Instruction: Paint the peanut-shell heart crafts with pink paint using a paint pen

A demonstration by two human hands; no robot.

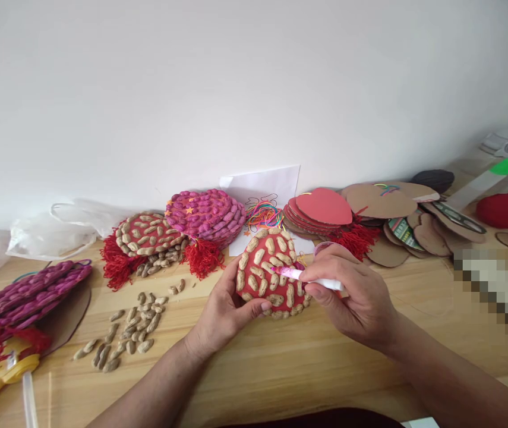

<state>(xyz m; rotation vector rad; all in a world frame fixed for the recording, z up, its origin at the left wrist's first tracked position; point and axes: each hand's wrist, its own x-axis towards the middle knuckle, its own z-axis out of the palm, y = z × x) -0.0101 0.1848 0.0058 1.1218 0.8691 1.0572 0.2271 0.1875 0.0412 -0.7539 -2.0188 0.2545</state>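
My left hand (pixel 231 306) grips the left edge of a red heart-shaped piece (pixel 268 276) covered with glued-on peanuts, its thumb lying over the front. The peanuts on it are plain tan. In my right hand (pixel 352 291) is a white marker (pixel 320 280) with a magenta tip, held like a pen. Its tip rests on or just over a peanut near the middle of the heart; I cannot tell whether they touch. A clear cap-like round thing (pixel 320 246) shows partly behind my right fingers.
Loose peanuts (pixel 140 324) lie on the table's left. Behind them are a peanut heart (pixel 147 233) and magenta-painted hearts (pixel 207 211) with red tassels. Red card hearts (pixel 322 207) and cardboard pieces (pixel 378 201) are stacked at right. A yellow glue gun (pixel 4 377) lies front left.
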